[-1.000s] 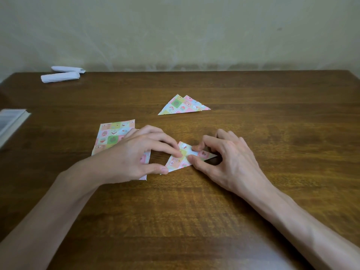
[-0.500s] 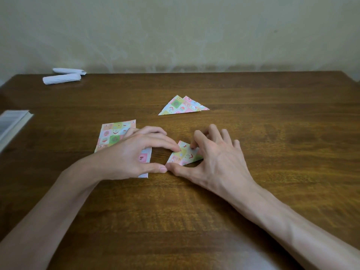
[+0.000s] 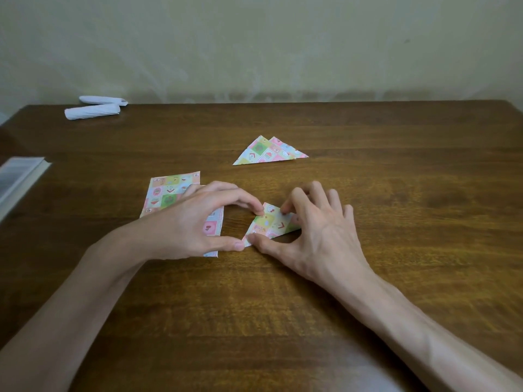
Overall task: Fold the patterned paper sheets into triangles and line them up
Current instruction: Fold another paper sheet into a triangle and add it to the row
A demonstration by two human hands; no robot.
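Note:
A small folded triangle of patterned paper (image 3: 270, 223) lies flat on the wooden table (image 3: 368, 193), pinned by both hands. My left hand (image 3: 192, 222) touches its top corner with a fingertip and its lower left corner with the thumb. My right hand (image 3: 314, 236) presses its right half, with the thumb on the bottom edge. Two finished patterned triangles (image 3: 267, 152) lie overlapped farther back. A stack of unfolded patterned sheets (image 3: 169, 193) sits partly under my left hand.
Two white paper rolls (image 3: 93, 108) lie at the table's far left corner. A white book or pad (image 3: 17, 176) rests at the left edge. A pale wall stands right behind the table.
My right hand slid left over the small triangle, the thumb running along its bottom edge to the left corner. The left hand stayed nearly still.

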